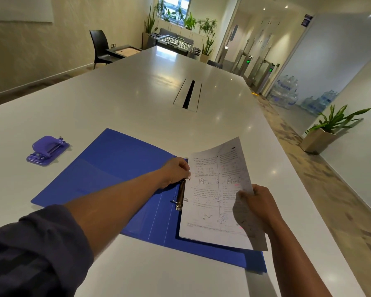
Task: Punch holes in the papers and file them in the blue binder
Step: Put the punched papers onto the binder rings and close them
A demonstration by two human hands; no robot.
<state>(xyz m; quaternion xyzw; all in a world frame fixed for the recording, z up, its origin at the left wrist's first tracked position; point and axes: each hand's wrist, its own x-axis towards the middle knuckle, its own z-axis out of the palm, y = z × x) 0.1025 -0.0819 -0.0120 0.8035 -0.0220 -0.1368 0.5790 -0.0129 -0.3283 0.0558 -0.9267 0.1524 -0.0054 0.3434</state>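
Note:
The blue binder (116, 168) lies open on the white table (116, 99). Its metal ring mechanism (181, 196) runs down the spine. A printed paper (212, 189) rests over the binder's right half, its right edge lifted. My left hand (176, 171) pinches the paper's left edge at the upper ring. My right hand (256, 202) grips the paper's right edge. A purple hole punch (47, 150) sits on the table to the left of the binder, apart from both hands.
A cable slot (189, 94) is set into the table's middle, beyond the binder. The table's right edge drops to a floor with a potted plant (328, 129). A black chair (99, 47) stands far left.

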